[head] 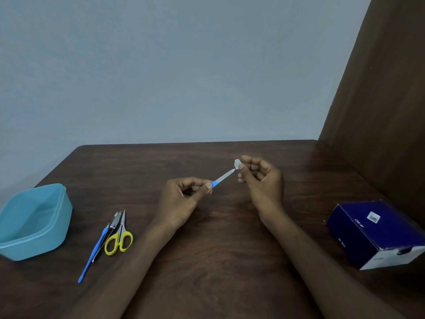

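**Q:** What is the state of the left hand?
**A:** The left hand [184, 199] pinches the file [224, 178] by its blue handle. Thumb and forefinger are closed on the handle and the other fingers are curled in. The metal blade points away and to the right.

**Q:** And the right hand?
**A:** The right hand [259, 178] pinches a small white piece [236, 163] between thumb and forefinger. The remaining fingers are loosely curled. The piece touches the tip of the file. Its material cannot be told.

**Q:** Where is the file?
**A:** It spans the gap between the two hands, over the middle of the table [218, 249]. Whether the hands rest on the surface cannot be told.

**Q:** What else is on the table?
**A:** At the left edge stands a teal tub [34, 222], open at the top. Near it on the right lie yellow-handled scissors [120, 236], a clipper [113, 223] just beside them and a long blue tool [92, 254] against the clipper. A dark blue box [377, 233] sits at the right, well apart from both hands.
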A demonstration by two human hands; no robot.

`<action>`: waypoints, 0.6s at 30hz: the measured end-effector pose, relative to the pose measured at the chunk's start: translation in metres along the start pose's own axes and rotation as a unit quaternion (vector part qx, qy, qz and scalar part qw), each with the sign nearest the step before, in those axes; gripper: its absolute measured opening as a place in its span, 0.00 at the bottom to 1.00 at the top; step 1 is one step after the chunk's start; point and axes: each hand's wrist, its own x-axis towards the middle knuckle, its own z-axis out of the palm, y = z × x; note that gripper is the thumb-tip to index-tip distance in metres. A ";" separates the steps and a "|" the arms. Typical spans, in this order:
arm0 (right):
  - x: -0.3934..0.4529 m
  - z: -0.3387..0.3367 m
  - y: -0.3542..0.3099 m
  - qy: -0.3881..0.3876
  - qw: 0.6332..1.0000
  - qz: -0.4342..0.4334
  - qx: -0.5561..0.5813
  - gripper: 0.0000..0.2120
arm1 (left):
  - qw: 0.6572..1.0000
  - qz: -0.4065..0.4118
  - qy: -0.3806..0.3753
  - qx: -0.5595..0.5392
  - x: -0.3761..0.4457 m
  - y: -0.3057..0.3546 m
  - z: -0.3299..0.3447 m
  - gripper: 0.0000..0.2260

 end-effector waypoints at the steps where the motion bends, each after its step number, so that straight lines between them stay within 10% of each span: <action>1: 0.000 0.001 0.002 -0.016 1.000 0.017 0.011 0.06 | 1.000 -0.001 0.010 -0.011 0.001 0.000 0.000 0.02; 18: -0.009 0.008 -0.015 -0.096 0.963 0.163 0.190 0.12 | 0.999 0.012 0.037 0.014 0.004 -0.007 0.000 0.02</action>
